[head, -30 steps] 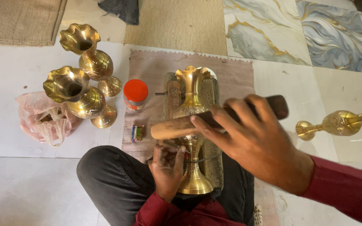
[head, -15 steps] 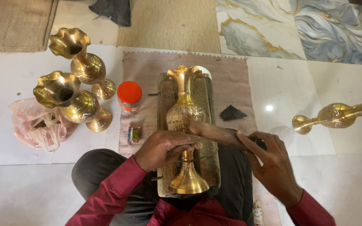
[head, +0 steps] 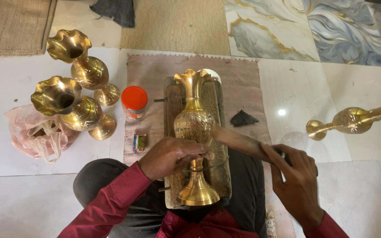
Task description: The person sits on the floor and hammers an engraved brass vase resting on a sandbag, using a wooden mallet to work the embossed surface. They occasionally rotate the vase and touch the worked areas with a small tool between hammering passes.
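Observation:
A brass vase [head: 194, 119] lies on its side on a wooden block [head: 219, 172] across my lap, its flared mouth pointing away from me. My left hand [head: 170, 155] rests on the vase's narrow stem and pinches a small metal tool against it. My right hand [head: 297, 183] grips a wooden mallet [head: 239, 143], whose head lies low, close to the vase's belly beside my left fingers. Both my sleeves are dark red.
Two finished brass vases [head: 73, 88] lie at the left beside a pink plastic bag [head: 36, 134]. An orange-lidded jar [head: 134, 101] and a small packet [head: 139, 143] sit on the brown mat [head: 252, 83]. A dark scrap [head: 243, 118] lies right of the block. Another brass vase [head: 353, 119] lies far right.
The mallet was raised high a second ago; it has swung down to the vase. My left hand has stayed on the stem with the small tool.

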Action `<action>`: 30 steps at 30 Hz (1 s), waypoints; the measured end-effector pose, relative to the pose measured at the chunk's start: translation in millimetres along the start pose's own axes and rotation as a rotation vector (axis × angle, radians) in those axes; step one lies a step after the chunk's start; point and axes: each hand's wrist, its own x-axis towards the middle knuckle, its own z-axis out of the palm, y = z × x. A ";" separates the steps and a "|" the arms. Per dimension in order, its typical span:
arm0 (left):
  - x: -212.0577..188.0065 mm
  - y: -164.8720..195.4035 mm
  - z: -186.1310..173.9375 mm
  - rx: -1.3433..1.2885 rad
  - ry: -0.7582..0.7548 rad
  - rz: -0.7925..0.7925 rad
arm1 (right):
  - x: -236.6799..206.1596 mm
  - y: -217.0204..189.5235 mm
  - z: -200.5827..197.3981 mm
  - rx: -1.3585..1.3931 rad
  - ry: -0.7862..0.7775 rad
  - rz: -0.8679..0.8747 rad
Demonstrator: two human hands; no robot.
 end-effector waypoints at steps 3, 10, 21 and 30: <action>-1.0 -0.4 0.1 -0.026 0.031 0.027 | -3.2 -2.8 -5.9 0.247 0.073 0.071; -1.8 -1.0 -1.0 0.005 0.006 0.038 | -7.1 -7.7 -13.5 0.267 0.107 -0.045; -1.1 3.5 0.8 0.040 0.022 0.011 | -7.4 -16.9 -25.8 0.019 0.112 -0.088; -0.2 10.6 -0.2 0.041 0.018 -0.034 | -13.5 -18.3 -21.5 -0.003 0.018 0.044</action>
